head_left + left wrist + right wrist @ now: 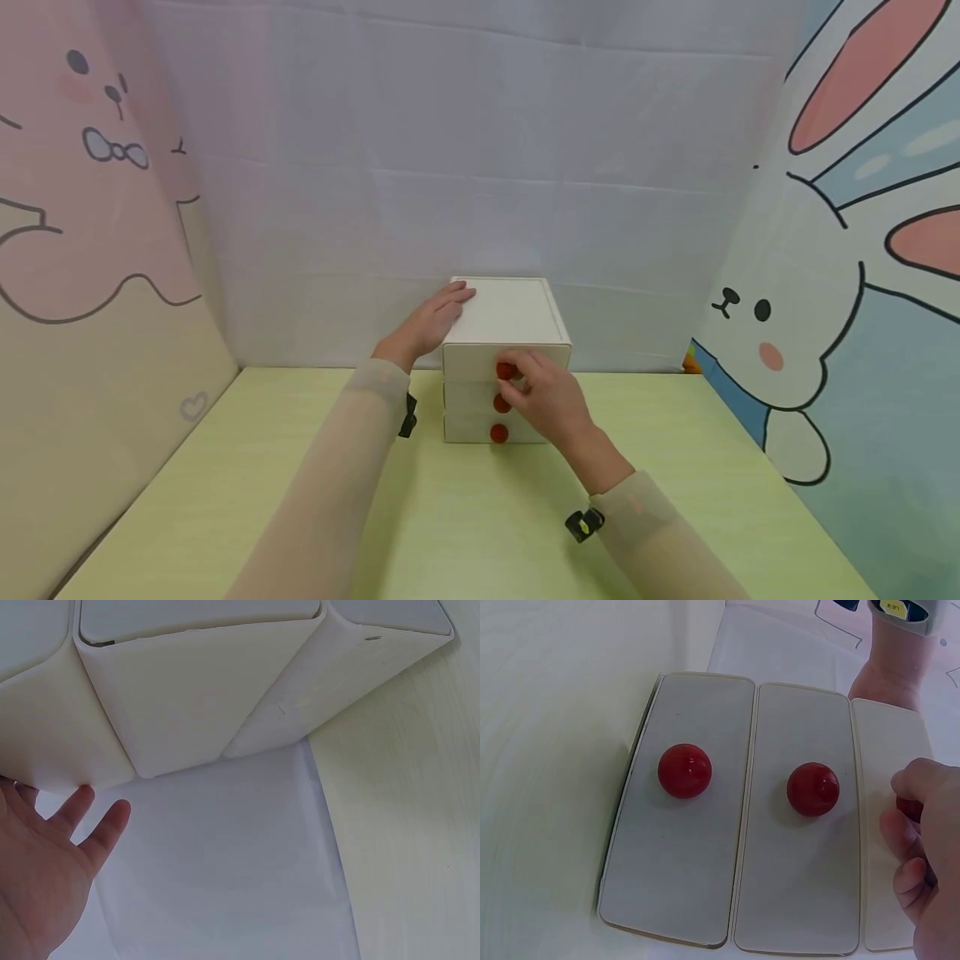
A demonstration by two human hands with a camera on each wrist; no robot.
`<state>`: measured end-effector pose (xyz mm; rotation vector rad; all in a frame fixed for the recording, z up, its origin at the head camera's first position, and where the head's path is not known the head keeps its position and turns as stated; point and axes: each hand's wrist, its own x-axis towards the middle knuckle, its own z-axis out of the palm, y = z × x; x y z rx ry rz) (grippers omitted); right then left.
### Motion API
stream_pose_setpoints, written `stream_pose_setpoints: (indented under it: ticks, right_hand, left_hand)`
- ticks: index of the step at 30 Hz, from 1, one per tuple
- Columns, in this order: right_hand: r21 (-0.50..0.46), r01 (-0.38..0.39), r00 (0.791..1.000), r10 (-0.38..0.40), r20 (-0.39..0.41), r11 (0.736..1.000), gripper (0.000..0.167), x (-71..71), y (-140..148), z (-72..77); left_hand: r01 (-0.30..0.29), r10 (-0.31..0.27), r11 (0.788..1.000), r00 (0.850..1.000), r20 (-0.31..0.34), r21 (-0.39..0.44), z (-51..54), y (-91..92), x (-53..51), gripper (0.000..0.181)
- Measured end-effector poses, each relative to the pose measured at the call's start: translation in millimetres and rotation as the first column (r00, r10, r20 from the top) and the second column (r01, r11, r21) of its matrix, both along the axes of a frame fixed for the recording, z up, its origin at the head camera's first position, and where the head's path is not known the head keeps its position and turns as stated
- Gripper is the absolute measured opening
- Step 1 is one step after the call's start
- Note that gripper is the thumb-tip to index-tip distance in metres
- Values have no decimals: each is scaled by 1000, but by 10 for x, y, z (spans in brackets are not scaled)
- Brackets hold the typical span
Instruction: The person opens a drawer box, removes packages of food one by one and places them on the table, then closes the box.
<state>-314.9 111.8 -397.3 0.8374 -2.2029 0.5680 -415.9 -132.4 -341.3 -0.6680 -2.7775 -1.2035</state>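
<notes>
A small white three-drawer box stands on the table, each drawer front bearing a round red knob. My right hand pinches the top knob between thumb and fingers; the right wrist view shows that knob partly hidden by the fingers. Below it are the middle knob and the bottom knob, both untouched. My left hand rests on the box's top at its left edge, fingers extended. In the left wrist view, that hand lies against the top drawer's side. All three drawers look closed.
The box sits on a pale yellow-green table, near its back edge. Behind it hangs a white cloth. Printed cartoon panels stand at the left and the right.
</notes>
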Motion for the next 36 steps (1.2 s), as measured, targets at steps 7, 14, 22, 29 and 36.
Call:
stream_pose_setpoints:
  ticks: [7,14,22,29,36]
  right_hand:
    - [7,-3,1000,3,1,1000,34,10,1,6]
    - [13,-6,1000,6,-2,1000,34,14,-9,19]
    - [9,-6,1000,6,13,1000,34,22,-16,30]
    - [-1,-31,1000,31,0,1000,32,58,-12,52]
    - [9,-11,1000,10,25,1000,31,106,-3,60]
  left_hand:
    - [4,-4,1000,1000,6,-4,-12,3,0,57]
    - [7,-7,1000,1000,4,-10,-5,-9,1,57]
    - [11,-11,1000,1000,11,-3,9,-7,7,56]
    - [7,-7,1000,1000,20,6,19,-19,22,58]
    - [13,-13,1000,1000,19,14,15,-9,22,57]
